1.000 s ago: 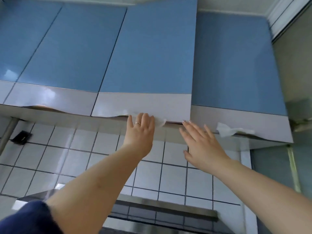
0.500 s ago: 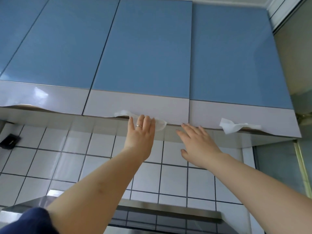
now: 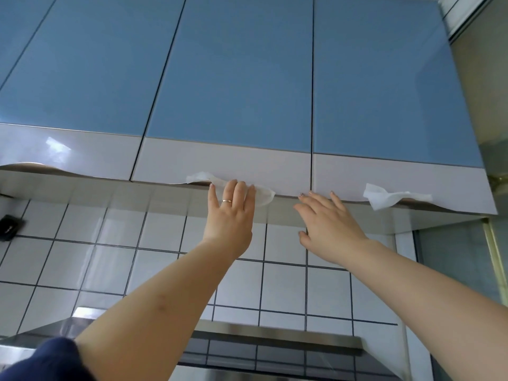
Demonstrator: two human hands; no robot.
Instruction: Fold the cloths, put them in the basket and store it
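Observation:
I look up at a row of blue wall cabinets with white lower bands. The middle cabinet door [image 3: 233, 86] is closed flush with its neighbours. My left hand [image 3: 229, 215], with a ring on it, reaches up with straight fingers that touch the door's bottom edge, over a white tissue [image 3: 203, 177] wedged there. My right hand [image 3: 327, 224] is spread flat, its fingertips at the bottom edge near the seam with the right cabinet door [image 3: 384, 86]. No basket or cloth is in view.
A second white tissue [image 3: 382, 198] hangs from the right door's lower edge. White wall tiles [image 3: 154, 257] lie below the cabinets. A steel range hood [image 3: 275, 342] juts out beneath my arms. A window frame [image 3: 492, 243] stands at the far right.
The middle cabinet door, ajar a second ago, has swung shut flush with the others. My view has tilted upward; both hands stay at the door's bottom edge.

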